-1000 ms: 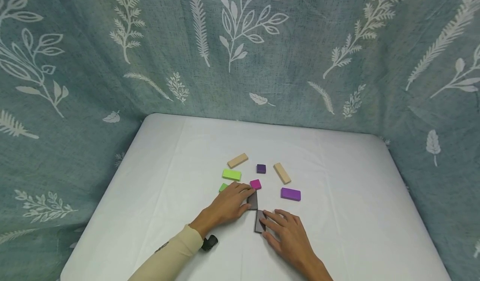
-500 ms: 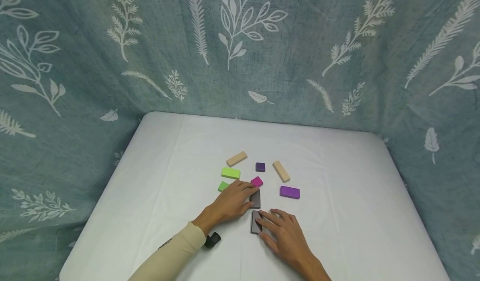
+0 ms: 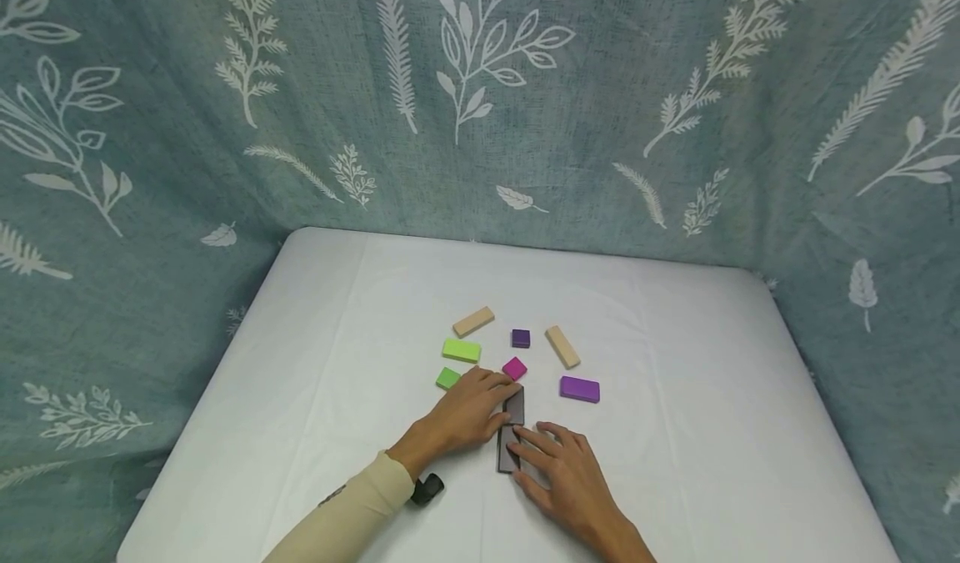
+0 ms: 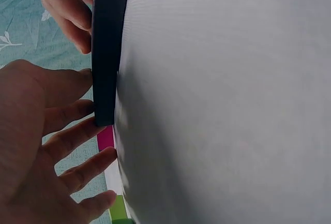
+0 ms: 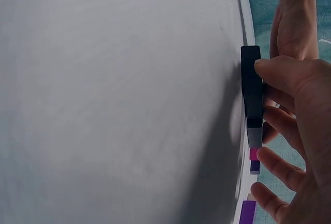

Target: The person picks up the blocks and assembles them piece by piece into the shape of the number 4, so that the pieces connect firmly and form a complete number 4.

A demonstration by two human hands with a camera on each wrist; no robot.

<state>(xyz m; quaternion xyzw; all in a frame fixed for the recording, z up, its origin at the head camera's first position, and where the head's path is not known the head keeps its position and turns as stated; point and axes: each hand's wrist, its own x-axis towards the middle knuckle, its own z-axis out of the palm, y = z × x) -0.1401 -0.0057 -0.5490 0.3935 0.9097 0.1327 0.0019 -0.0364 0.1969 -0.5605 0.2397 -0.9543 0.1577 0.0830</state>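
Two flat dark grey blocks lie end to end on the white table, the far block (image 3: 515, 407) slightly right of the near block (image 3: 507, 450). My left hand (image 3: 465, 413) reaches over the far one from the left, thumb and fingertips touching its upper edge. From the right, my right hand (image 3: 566, 480) touches the near one with thumb and fingertips, its other fingers spread. In both wrist views the blocks show as a dark strip (image 4: 108, 48), fingertips along one edge. Just beyond the far block's end sits a magenta block (image 3: 514, 369).
Beyond the hands lie a lime block (image 3: 461, 350), a green block (image 3: 447, 378), a dark purple block (image 3: 521, 339), a purple block (image 3: 580, 389) and two tan blocks (image 3: 473, 321). A patterned curtain (image 3: 480, 179) hangs behind the white table (image 3: 675, 429).
The far grey block has shifted right with my left hand, and the near one left with my right hand. Their ends now meet. The magenta block has turned slightly.
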